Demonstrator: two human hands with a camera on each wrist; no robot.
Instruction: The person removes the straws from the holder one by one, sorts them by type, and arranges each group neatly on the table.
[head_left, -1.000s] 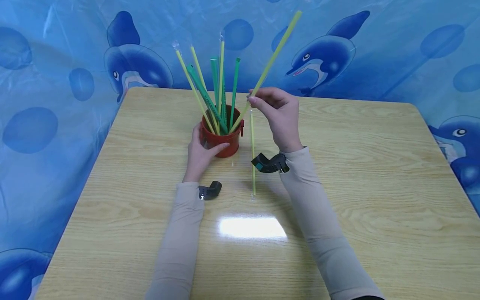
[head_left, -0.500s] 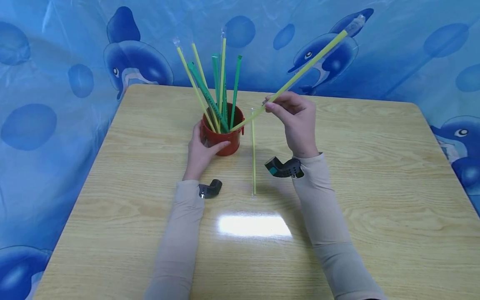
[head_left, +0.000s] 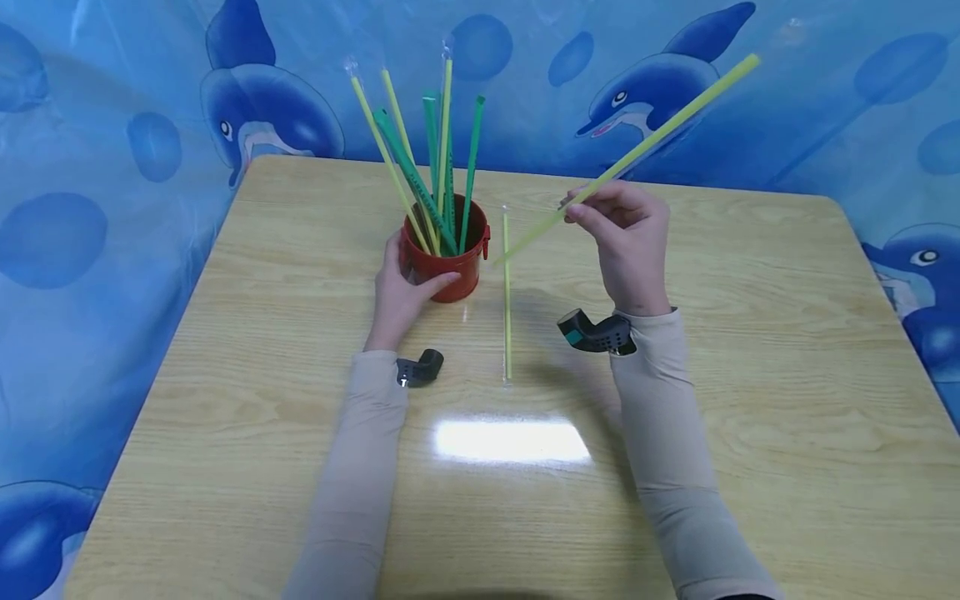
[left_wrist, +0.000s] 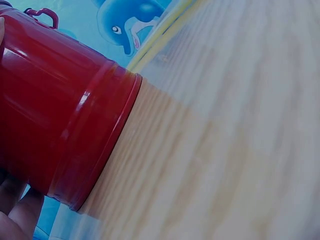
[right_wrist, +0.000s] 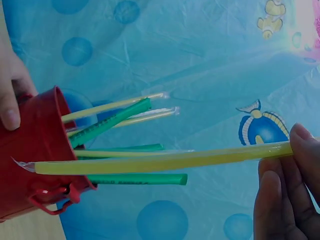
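Note:
My left hand point(head_left: 401, 296) grips a red metal bucket point(head_left: 459, 279) from its left side, thumb across the front. In the bucket stand several wrapped straws, among them a green straw point(head_left: 471, 175) and a yellow straw point(head_left: 446, 125). Between thumb and fingers, my right hand point(head_left: 626, 242) pinches another wrapped yellow straw point(head_left: 660, 133) at a slant, to the right of the bucket. Its lower end is apart from the rim in the head view. The right wrist view shows this pinched straw point(right_wrist: 165, 162) in its clear wrapper.
One more wrapped yellow straw point(head_left: 507, 308) lies on the wooden table point(head_left: 750, 375) right of the bucket, under the pinched straw's lower end. A blue dolphin-print sheet point(head_left: 802, 100) hangs behind the table. Light reflects off the tabletop near the front.
My right hand has moved right, drawing the yellow straw out of the bucket and tilting it flatter. The left hand stays on the bucket. The view has tipped slightly.

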